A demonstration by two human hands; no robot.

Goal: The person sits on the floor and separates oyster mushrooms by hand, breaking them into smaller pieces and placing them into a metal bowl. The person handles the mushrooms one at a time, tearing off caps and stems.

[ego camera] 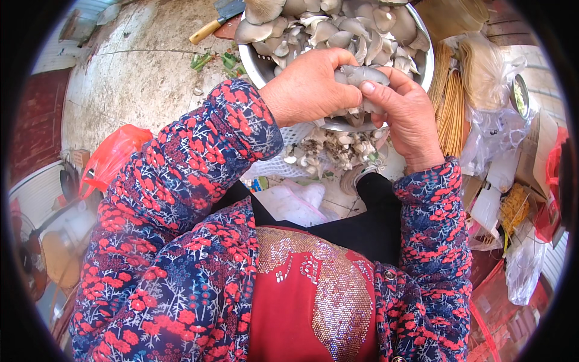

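Both my hands hold one small clump of grey oyster mushrooms (365,76) over the near rim of a metal colander (248,63). My left hand (312,86) grips it from the left, with thumb and fingers on the caps. From the right, my right hand (405,106) pinches it, the thumb on top. The colander is heaped with loose grey oyster mushrooms (339,38). Below its near edge, mushroom stem bases (334,149) with dark bits lie on a white mesh sheet (285,160).
A cleaver (210,27) with a wooden handle lies at the upper left, near green vegetable scraps (228,61). A red plastic bag (117,151) is at the left. Right of the colander are a straw broom (452,113) and clear plastic bags (486,131).
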